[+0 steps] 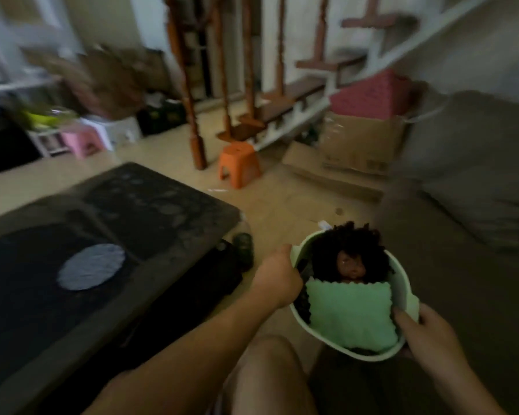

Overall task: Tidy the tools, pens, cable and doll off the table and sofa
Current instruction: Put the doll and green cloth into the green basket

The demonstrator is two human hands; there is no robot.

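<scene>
Both hands hold a green basket (403, 280).
The left hand (277, 278) curls over its left rim; the right hand (426, 336) clasps the near rim, thumb on top. Between them, the doll (352, 262) lies inside under a green cloth (351, 313).

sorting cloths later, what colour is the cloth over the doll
The cloth is light mint green, seen in the head view.
</scene>
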